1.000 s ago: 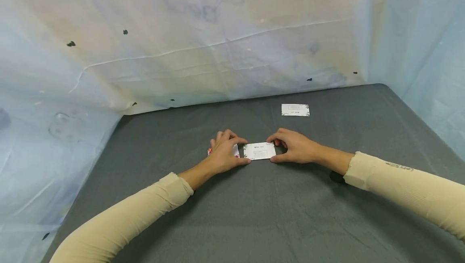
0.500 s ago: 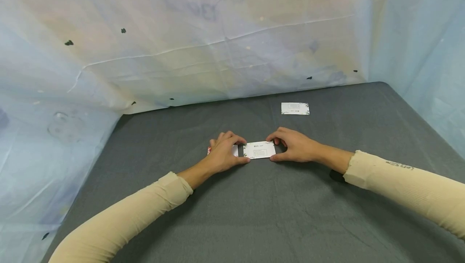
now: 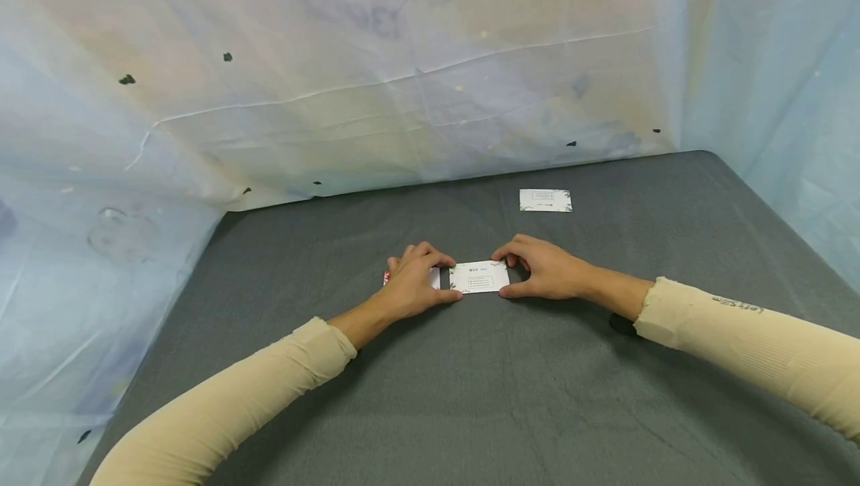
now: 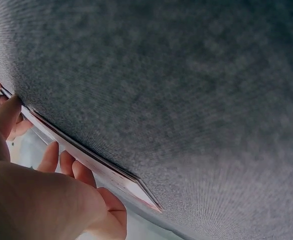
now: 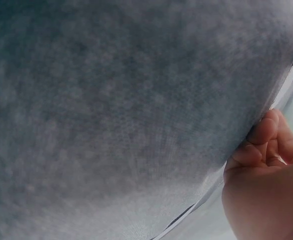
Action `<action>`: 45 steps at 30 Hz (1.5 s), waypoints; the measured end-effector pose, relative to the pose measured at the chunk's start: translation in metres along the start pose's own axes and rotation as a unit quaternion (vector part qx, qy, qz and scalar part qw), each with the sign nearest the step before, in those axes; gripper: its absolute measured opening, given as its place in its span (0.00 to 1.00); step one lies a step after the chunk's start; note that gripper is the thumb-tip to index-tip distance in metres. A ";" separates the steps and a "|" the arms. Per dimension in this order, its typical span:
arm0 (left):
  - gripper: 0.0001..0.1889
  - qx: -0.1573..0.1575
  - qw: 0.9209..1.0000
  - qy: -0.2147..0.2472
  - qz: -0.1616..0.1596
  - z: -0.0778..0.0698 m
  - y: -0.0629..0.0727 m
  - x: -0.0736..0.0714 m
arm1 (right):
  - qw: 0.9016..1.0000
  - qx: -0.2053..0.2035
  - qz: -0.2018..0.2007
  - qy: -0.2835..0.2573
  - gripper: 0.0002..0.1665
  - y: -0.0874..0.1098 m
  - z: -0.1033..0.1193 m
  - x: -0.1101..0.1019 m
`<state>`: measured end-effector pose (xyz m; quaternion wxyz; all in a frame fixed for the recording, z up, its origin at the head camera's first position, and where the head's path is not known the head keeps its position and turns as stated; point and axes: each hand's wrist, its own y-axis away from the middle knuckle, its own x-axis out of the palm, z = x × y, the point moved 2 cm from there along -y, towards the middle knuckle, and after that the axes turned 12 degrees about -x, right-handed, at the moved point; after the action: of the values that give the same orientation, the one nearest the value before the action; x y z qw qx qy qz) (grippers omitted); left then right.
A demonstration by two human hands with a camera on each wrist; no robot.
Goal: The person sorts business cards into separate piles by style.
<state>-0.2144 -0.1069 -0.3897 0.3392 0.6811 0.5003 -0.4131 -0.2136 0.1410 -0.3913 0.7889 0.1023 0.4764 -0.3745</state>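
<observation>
A white card [image 3: 479, 277] with printed text and leafy corners lies flat between my two hands on the grey cloth. My left hand [image 3: 411, 283] pinches its left end, thumb at the near corner and index finger at the far one. At the right end, my right hand [image 3: 547, 269] pinches the near and far corners the same way. Under the left palm lies a second, red-patterned card [image 3: 435, 278], mostly hidden in the head view. Its long edge [image 4: 91, 161] shows in the left wrist view, with the other left fingers arched over it.
Farther back on the grey cloth-covered table [image 3: 430, 396] lies another white card [image 3: 546, 201] with leafy corners. A pale patterned sheet [image 3: 403, 98] hangs behind the table, and bluish sheets enclose both sides.
Both hands stay at the white card's ends with almost no motion. The whole head view has shifted up very slightly.
</observation>
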 end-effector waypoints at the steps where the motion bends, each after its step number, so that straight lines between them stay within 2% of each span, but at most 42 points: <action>1: 0.27 -0.001 1.000 0.001 0.001 0.000 0.000 0.000 | 1.000 -0.001 -0.001 0.000 0.30 0.000 0.000 0.000; 28: 0.29 -0.007 1.000 0.007 0.023 0.001 0.000 -0.004 | 1.000 0.000 0.004 -0.005 0.29 0.000 0.001 -0.002; 37: 0.30 -0.012 1.000 0.005 0.026 0.001 -0.001 -0.004 | 1.000 -0.003 0.012 -0.006 0.33 -0.003 -0.001 -0.003; 45: 0.38 -0.022 0.999 -0.003 0.038 -0.003 -0.006 -0.009 | 1.000 -0.016 0.002 -0.020 0.34 -0.002 -0.006 -0.014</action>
<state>-0.2205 -0.1058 -0.3809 0.3709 0.6910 0.4819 -0.3908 -0.2230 0.1497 -0.3824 0.8007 0.0831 0.4661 -0.3671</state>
